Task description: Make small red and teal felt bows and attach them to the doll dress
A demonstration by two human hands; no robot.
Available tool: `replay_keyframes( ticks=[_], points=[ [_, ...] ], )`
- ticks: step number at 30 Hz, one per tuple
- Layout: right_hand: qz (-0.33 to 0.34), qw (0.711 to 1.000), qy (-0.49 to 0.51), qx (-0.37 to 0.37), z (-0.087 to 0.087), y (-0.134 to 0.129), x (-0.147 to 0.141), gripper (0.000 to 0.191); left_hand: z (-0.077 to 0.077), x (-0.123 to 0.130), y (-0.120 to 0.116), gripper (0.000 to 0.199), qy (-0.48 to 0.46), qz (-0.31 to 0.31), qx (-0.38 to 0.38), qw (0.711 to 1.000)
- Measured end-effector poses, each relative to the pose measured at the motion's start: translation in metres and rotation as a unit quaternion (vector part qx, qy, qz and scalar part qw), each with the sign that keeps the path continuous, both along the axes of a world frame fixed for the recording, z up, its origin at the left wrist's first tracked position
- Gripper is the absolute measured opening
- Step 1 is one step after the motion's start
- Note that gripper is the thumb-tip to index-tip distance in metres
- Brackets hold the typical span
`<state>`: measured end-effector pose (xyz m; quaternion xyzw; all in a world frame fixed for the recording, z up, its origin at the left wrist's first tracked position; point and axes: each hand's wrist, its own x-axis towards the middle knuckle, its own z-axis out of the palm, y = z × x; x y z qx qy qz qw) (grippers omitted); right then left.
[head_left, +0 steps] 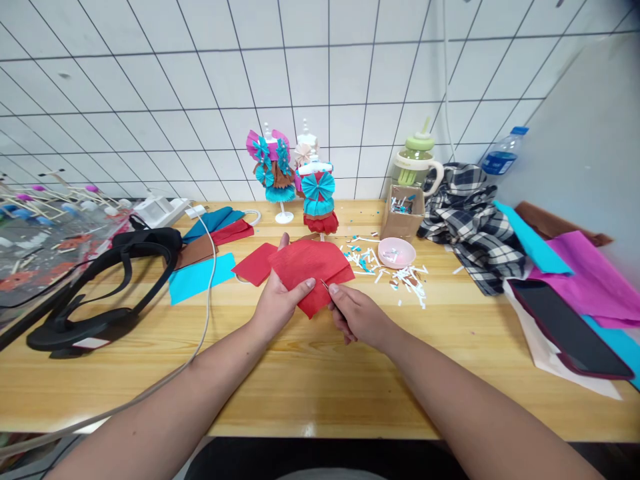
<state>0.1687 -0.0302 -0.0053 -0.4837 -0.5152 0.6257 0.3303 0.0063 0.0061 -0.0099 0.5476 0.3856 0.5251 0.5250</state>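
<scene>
Red sheet between both hands

Wooden table under 1 bowl, 1 box, scraps

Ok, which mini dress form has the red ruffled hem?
The front form, with a turquoise fan above that hem. The left form ends in turquoise, and the rear form has its hem hidden.
</scene>
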Motion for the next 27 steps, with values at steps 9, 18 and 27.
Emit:
replay_keyframes(
  ticks=[9, 18, 27],
  points=[
    [0.001, 1.000, -0.014, 0.019, -0.0011, -0.0002, 0.0017, 0.038, -0.0018, 0.0001, 0.0006, 0.089, 0.014, 0.008, 0.012, 1.000],
    [-0.002, 1.000, -0.014, -0.002, 0.0005, 0.0004, 0.0009, 0.036, -0.0058, -0.0006, 0.0016, 0.094, 0.017, 0.000, 0.024, 1.000],
    [-0.001, 1.000, -0.013, 0.014, -0.0010, -0.0002, -0.0006, 0.040, -0.0075, 0.0008, 0.0005, 0.097, 0.004, -0.014, 0.023, 1.000]
  ],
)
